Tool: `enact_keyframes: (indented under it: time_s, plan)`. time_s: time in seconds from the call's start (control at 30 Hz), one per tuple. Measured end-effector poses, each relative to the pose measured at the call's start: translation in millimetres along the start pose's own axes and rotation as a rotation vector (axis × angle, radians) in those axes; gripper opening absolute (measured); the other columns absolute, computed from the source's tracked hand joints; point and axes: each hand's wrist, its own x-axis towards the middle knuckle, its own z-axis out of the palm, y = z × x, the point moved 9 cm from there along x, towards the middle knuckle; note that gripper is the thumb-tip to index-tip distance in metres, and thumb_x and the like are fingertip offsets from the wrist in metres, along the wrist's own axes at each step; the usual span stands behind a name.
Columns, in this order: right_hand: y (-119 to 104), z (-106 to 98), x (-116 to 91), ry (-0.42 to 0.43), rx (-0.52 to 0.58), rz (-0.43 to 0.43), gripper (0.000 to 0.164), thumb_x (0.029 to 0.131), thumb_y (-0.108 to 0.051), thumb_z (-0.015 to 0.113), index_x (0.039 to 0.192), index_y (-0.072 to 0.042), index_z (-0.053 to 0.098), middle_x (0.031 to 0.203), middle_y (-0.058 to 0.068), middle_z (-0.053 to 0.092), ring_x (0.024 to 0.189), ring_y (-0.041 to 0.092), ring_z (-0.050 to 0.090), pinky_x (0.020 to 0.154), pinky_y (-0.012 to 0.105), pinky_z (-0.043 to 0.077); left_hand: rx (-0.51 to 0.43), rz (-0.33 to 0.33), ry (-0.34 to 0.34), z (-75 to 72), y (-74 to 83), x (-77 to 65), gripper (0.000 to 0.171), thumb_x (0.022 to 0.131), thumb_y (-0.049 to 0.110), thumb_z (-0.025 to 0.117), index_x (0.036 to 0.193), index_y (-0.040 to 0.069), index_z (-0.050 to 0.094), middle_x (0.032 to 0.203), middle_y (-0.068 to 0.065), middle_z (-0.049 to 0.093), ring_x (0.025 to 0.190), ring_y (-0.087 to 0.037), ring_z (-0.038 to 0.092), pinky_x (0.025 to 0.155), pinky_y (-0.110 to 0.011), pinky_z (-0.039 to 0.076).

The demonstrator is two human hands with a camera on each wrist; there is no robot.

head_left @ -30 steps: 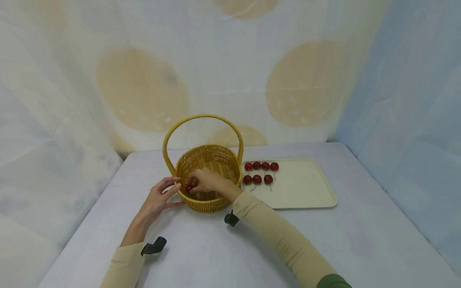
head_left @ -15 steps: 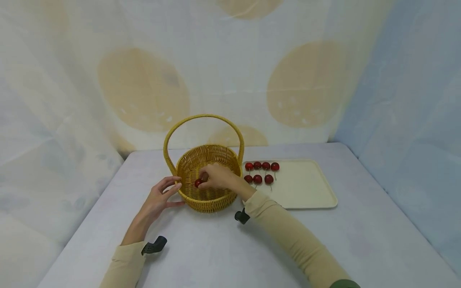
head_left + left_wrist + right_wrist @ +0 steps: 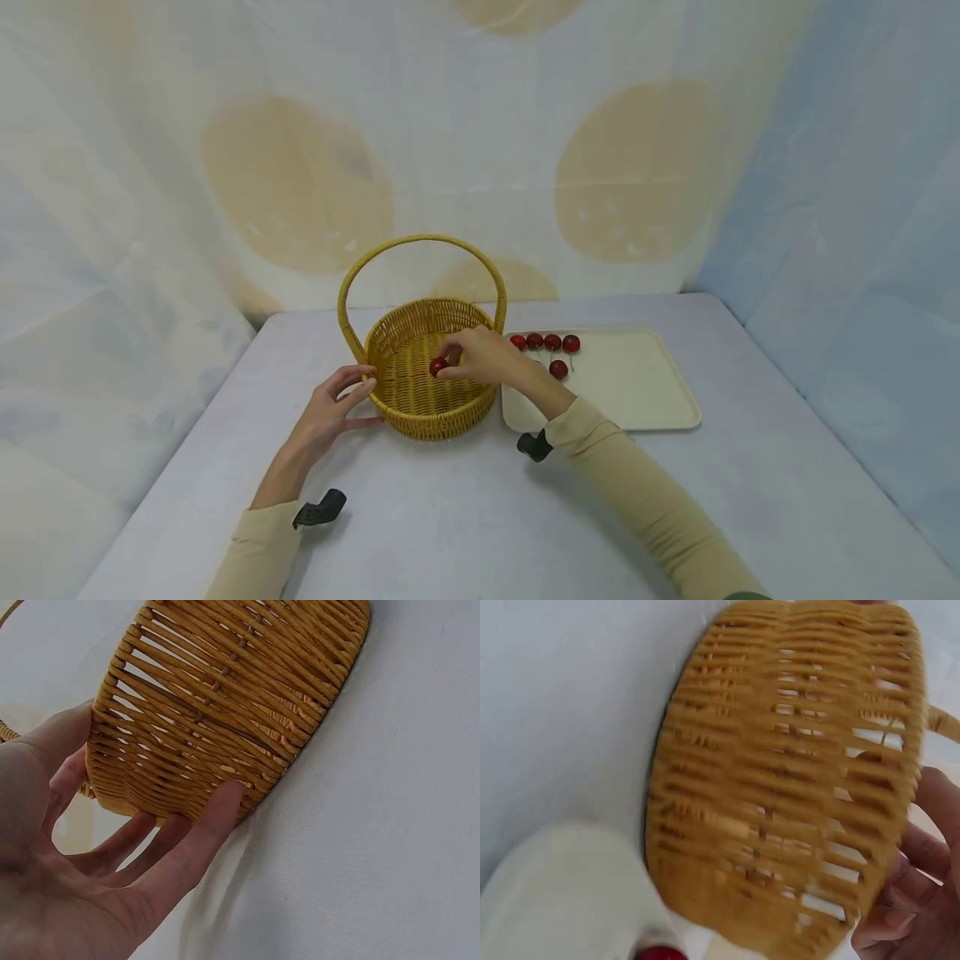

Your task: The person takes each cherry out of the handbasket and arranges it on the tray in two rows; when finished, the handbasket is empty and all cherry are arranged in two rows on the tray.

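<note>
A yellow woven basket [image 3: 431, 425] with a tall arched handle stands on the table. My left hand [image 3: 330, 408] holds its left side, with fingers at the rim and against the outer wall; the left wrist view shows these fingers [image 3: 214, 814] on the weave. Inside the basket's opening, toward its right side, my right hand [image 3: 483, 357] pinches a dark red cherry [image 3: 438, 367] between thumb and fingertips, above the woven bottom. In the right wrist view the basket wall [image 3: 780, 772] partly covers the hand, and the held cherry is hidden.
A cream rectangular tray [image 3: 630, 383] lies right of the basket. Several stemmed cherries [image 3: 552, 342] sit in its left part, with another cherry [image 3: 558, 369] below that row. My right forearm crosses over the tray's left corner. A patterned cloth [image 3: 465, 167] hangs behind the table.
My right hand has moved right and slightly up from the basket's left side, carrying the cherry with it. It now covers some tray cherries. The left hand and basket stay put.
</note>
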Motion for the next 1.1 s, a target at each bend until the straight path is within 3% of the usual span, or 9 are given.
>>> enact_keyframes:
  time_s: [0.2, 0.43, 0.67, 0.9, 1.1]
  plan:
    - [13.9, -20.1, -23.3, 0.023, 0.003, 0.043, 0.033, 0.089, -0.04, 0.071, 0.114, -0.018, 0.07, 0.096, -0.005, 0.073, 0.087, 0.009, 0.067, 0.077, 0.028, 0.057, 0.001, 0.004, -0.009, -0.9, 1.4, -2.9, 0.063, 0.094, 0.035, 0.065, 0.142, 0.003, 0.039, 0.152, -0.011, 0.03, 0.142, -0.036, 0.031, 0.085, -0.055, 0.06]
    - [39.4, -42.9, -50.4, 0.05, 0.051, 0.092, 0.032, 0.089, -0.039, 0.072, 0.113, -0.017, 0.07, 0.099, -0.003, 0.073, 0.076, 0.011, 0.066, 0.064, 0.025, 0.056, -0.014, 0.011, -0.019, -2.3, 3.9, -5.2, 0.061, 0.096, 0.034, 0.063, 0.142, 0.003, 0.039, 0.151, -0.01, 0.031, 0.141, -0.035, 0.032, 0.087, -0.055, 0.059]
    - [76.9, -57.7, -78.1, 0.071, 0.009, 0.125, 0.034, 0.088, -0.036, 0.074, 0.112, -0.013, 0.07, 0.095, -0.001, 0.074, 0.082, 0.012, 0.067, 0.074, 0.031, 0.059, -0.017, -0.006, -0.012, -2.3, 0.4, -4.1, 0.062, 0.094, 0.036, 0.065, 0.142, 0.004, 0.039, 0.151, -0.01, 0.031, 0.142, -0.034, 0.031, 0.087, -0.055, 0.059]
    - [113.4, -67.9, -100.9, 0.077, -0.019, 0.185, 0.031, 0.087, -0.03, 0.075, 0.108, -0.007, 0.071, 0.091, 0.003, 0.073, 0.077, 0.014, 0.065, 0.066, 0.03, 0.055, -0.011, 0.008, -0.011, -3.6, 4.3, -3.3, 0.063, 0.094, 0.037, 0.065, 0.142, 0.004, 0.039, 0.15, -0.008, 0.033, 0.141, -0.033, 0.033, 0.087, -0.054, 0.059]
    - [134.7, -65.4, -110.2, 0.058, -0.032, 0.204, 0.029, 0.088, -0.028, 0.074, 0.106, -0.006, 0.071, 0.092, 0.004, 0.074, 0.087, 0.023, 0.068, 0.078, 0.041, 0.056, -0.024, -0.012, -0.012, -3.7, -1.3, -3.3, 0.061, 0.094, 0.034, 0.065, 0.142, 0.005, 0.04, 0.15, -0.009, 0.032, 0.142, -0.033, 0.031, 0.088, -0.055, 0.058]
